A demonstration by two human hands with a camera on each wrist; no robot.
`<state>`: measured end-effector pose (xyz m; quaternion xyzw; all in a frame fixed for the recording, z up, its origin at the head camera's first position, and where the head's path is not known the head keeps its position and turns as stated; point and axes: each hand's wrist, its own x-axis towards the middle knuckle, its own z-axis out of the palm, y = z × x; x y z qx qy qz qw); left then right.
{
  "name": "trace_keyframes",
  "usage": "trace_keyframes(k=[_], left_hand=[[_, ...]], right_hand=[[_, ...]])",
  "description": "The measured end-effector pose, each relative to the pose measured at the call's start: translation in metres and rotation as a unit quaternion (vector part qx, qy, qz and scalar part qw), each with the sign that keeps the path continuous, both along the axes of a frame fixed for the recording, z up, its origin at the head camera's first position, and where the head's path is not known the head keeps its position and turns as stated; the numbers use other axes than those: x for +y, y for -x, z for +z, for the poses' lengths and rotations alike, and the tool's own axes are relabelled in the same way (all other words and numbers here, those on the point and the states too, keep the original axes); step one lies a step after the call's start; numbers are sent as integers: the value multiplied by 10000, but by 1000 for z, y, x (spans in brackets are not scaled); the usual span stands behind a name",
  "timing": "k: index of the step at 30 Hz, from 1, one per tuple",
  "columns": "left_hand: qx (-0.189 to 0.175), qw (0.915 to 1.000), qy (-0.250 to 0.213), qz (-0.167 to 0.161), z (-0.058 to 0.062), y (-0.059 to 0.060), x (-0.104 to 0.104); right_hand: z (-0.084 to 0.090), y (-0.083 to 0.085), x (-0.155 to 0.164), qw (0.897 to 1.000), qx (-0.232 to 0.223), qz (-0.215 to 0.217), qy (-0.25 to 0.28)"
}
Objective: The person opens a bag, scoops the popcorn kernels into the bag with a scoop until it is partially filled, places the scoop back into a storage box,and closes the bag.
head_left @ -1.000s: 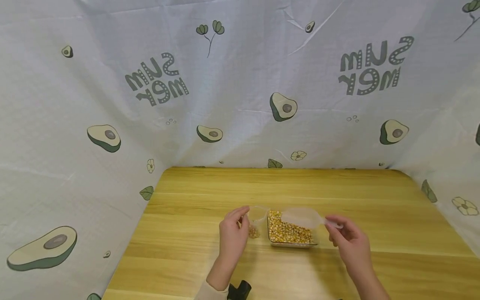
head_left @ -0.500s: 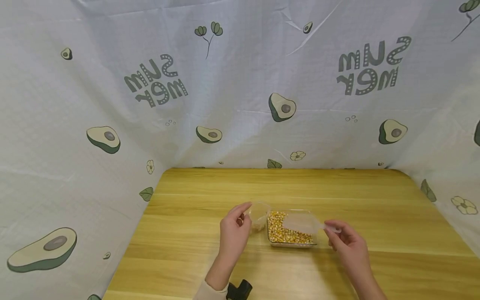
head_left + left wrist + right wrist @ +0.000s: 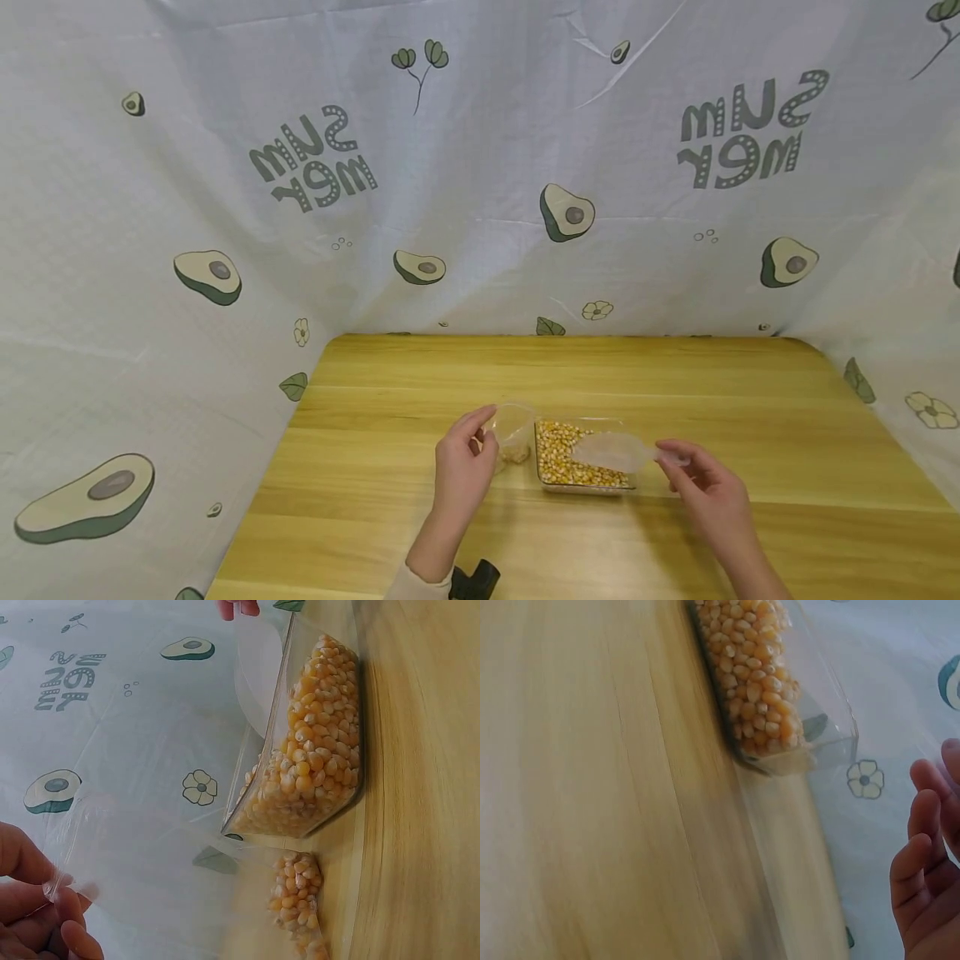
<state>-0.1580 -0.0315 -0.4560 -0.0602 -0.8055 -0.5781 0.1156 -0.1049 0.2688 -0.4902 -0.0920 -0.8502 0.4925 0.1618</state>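
A clear rectangular container (image 3: 558,454) of yellow corn kernels stands on the table. To its left, my left hand (image 3: 461,462) pinches the upper edge of a clear plastic bag (image 3: 150,862); corn kernels (image 3: 296,892) lie in the bag's bottom. My right hand (image 3: 708,483) grips the handle of a translucent white scoop (image 3: 611,452) at the container's right side. The scoop's blade is over the kernels inside the container rim. In the right wrist view the right fingers (image 3: 911,874) show curled, and the scoop is out of sight.
The wooden table (image 3: 375,500) extends around the container. A pale curtain (image 3: 480,167) printed with avocados hangs behind and on both sides. A black device (image 3: 475,579) sits at the left wrist.
The scoop has tilted and shifted slightly right and down over the container. The bag's mouth is spread wider, with its rim higher than a second ago.
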Motion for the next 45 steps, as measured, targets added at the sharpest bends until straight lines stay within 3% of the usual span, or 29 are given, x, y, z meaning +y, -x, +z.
trace_keyframes(k=[4,10,16,30,45], left_hand=[[22,10000,16,14,0,0,0],[-86,9999,120,-43,0,0,-2],[-29,9997,200,-114,-1,1,-4],[-78,9992,346,-170,0,1,-7],[5,9995,306,-109,-3,2,-6]], right_hand=[[-1,2,1,9941,519,73,-949],[-5,9,-3,9701,1603,384,-1783],[-8,16,-6,9606,1732,496,-2118],[-21,24,-14,9700,1506,538,-1829],[-27,23,-17,9839,1278,204,-1235]])
